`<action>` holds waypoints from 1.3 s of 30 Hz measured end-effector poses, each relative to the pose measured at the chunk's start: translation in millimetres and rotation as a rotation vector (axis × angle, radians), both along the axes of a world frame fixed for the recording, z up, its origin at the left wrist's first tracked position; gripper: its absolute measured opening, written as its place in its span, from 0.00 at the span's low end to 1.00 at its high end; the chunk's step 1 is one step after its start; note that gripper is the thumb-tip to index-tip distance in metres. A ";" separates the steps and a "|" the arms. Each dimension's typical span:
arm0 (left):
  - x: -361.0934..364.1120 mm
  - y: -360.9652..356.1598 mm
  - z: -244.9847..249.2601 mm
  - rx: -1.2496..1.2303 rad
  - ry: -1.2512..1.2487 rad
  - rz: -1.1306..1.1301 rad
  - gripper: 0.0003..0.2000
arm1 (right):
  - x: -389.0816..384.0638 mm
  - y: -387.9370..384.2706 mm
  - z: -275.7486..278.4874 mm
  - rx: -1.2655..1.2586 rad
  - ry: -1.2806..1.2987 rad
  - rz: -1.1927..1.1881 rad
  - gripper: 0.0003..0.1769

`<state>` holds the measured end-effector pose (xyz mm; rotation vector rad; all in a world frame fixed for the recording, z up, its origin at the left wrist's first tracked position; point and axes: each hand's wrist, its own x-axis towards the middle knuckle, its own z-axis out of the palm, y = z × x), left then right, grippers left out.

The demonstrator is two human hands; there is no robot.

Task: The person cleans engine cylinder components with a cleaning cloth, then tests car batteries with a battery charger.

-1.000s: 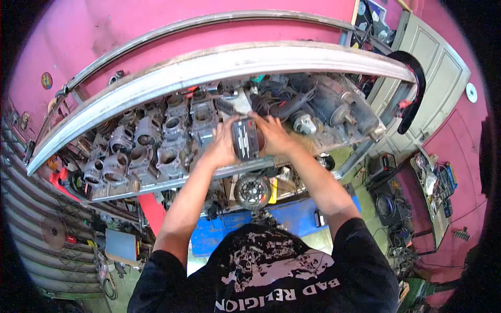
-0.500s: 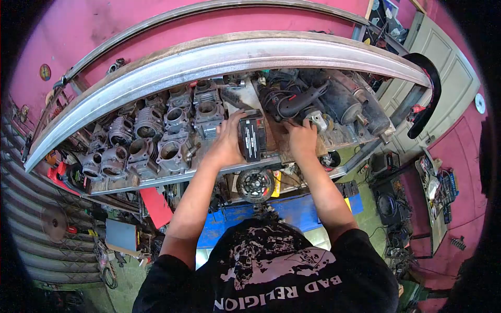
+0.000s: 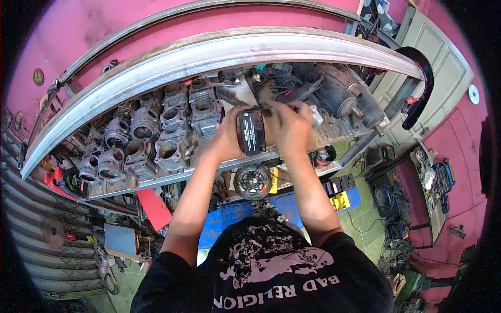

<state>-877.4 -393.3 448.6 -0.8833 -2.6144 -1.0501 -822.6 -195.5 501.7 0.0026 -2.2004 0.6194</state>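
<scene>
Near the front edge of the shelf stands a black box-shaped battery (image 3: pixel 251 133) with white print on its side. My left hand (image 3: pixel 228 136) is wrapped round its left side, fingers on the upper edge. Close to the battery's upper right is my right hand (image 3: pixel 290 125), with its fingers bent; what they hold, if anything, is hidden. Behind that hand lies a dark power tool (image 3: pixel 305 91). Several metal engine cylinders (image 3: pixel 169 150) stand in rows to the left of my left hand.
A curved-looking metal beam (image 3: pixel 209 52) runs above the shelf. Dark exhaust canisters (image 3: pixel 336 99) lie at the right. Below the shelf edge are a round wheel-like part (image 3: pixel 253 182), a red panel (image 3: pixel 154 208) and a blue surface (image 3: pixel 287 208).
My right hand has moved left and toward the battery, away from the small metal part near the power tool. The view has shifted slightly. My left hand stays on the battery.
</scene>
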 end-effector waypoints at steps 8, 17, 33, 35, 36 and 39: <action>-6.2 -1.2 -0.9 0.043 -0.004 -0.049 0.72 | 47.8 -22.4 -87.6 0.465 0.118 0.075 0.24; -12.0 -1.6 -19.9 -0.042 0.095 -0.038 0.68 | 12.3 -43.4 -52.8 0.426 0.183 0.043 0.24; -4.9 -1.6 -7.9 -0.003 0.087 -0.036 0.67 | 24.2 -33.5 -42.8 0.278 0.196 -0.069 0.13; -7.6 -1.4 -8.2 0.016 0.108 -0.034 0.68 | 32.4 -35.9 -47.0 0.308 0.148 -0.060 0.09; -7.6 -1.9 -9.2 0.019 0.112 -0.032 0.68 | 39.6 -35.4 -48.2 0.310 0.153 -0.059 0.09; -3.3 -0.4 -3.2 -0.034 0.061 -0.001 0.68 | 50.6 -25.8 -41.7 0.351 0.014 -0.022 0.10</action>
